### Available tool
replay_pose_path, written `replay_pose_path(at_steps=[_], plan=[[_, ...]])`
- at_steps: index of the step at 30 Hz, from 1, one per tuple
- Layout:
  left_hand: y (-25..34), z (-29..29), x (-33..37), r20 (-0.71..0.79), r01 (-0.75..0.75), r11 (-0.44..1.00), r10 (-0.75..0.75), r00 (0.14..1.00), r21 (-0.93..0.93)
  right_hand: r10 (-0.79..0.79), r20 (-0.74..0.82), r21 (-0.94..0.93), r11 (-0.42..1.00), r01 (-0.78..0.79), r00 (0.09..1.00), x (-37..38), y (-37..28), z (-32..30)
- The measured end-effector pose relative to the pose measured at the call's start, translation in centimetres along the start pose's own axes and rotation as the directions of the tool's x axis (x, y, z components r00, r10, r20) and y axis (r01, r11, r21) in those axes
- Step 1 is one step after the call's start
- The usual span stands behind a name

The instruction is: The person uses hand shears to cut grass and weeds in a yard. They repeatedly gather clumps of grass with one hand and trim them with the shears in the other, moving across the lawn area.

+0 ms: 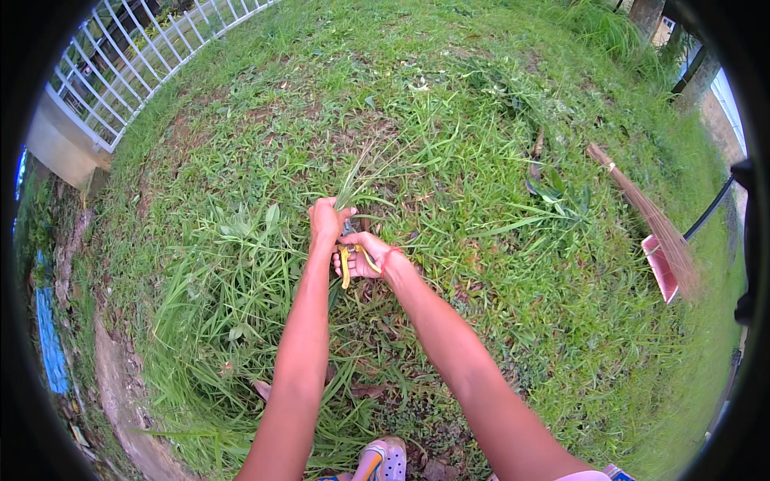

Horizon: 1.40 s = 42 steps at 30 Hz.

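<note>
My left hand (324, 222) is closed around a thin bunch of long grass stems (353, 180), whose tips fan out away from me. Just below and to its right, my right hand (367, 250) grips a pair of pruning shears (345, 267) with yellow handles. The grey metal head of the shears points up toward the left hand. Its blades are partly hidden by the fingers, so whether they touch the stems cannot be told. A red band circles my right wrist. Taller leafy weeds (233, 264) grow to the left of my hands.
A stick broom (642, 196) lies at the right, across a pink dustpan (659, 268). Loose cut leaves (557, 200) rest on the grass. A white metal fence (128, 64) stands at far left, a blue sheet (50, 341) below it. My clog (391, 461) shows at the bottom.
</note>
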<state>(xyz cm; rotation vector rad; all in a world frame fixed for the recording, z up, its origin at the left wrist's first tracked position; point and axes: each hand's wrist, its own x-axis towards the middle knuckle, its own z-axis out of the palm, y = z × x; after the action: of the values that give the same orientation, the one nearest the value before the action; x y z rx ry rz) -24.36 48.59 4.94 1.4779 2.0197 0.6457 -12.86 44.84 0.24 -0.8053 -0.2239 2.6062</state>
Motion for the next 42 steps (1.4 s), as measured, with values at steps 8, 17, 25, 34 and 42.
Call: replay_pose_path(at_steps=[8,17,25,34,42], plan=[[-5.3,-8.5,2.7,-0.425,0.185,0.978,-0.127,0.896,0.096,-0.070,0.113,-0.130,0.988,0.085,0.991,-7.3,3.8,1.2],[-6.2,-13.9,3.0,-0.228,0.412,0.713,-0.344,0.911,0.567,-0.208,-0.161,0.038,0.975,0.217,0.965,-24.6,7.0,-6.3],[18.7,-0.1,-9.3,0.081,-0.718,0.695,0.717,0.692,-0.019,-0.560,-0.325,-0.088,0.820,0.566,0.762,-38.5,9.9,-7.7],[33.9,31.5,-14.7,0.433,-0.650,0.660,0.494,0.754,0.378,-0.703,-0.473,0.052,0.580,0.813,0.531,-44.1,14.9,-7.8],[30.0,36.8,-16.2,0.513,-0.734,0.651,0.571,0.641,0.192,-0.618,-0.534,0.101,0.632,0.769,0.577,-44.0,17.9,-10.3]])
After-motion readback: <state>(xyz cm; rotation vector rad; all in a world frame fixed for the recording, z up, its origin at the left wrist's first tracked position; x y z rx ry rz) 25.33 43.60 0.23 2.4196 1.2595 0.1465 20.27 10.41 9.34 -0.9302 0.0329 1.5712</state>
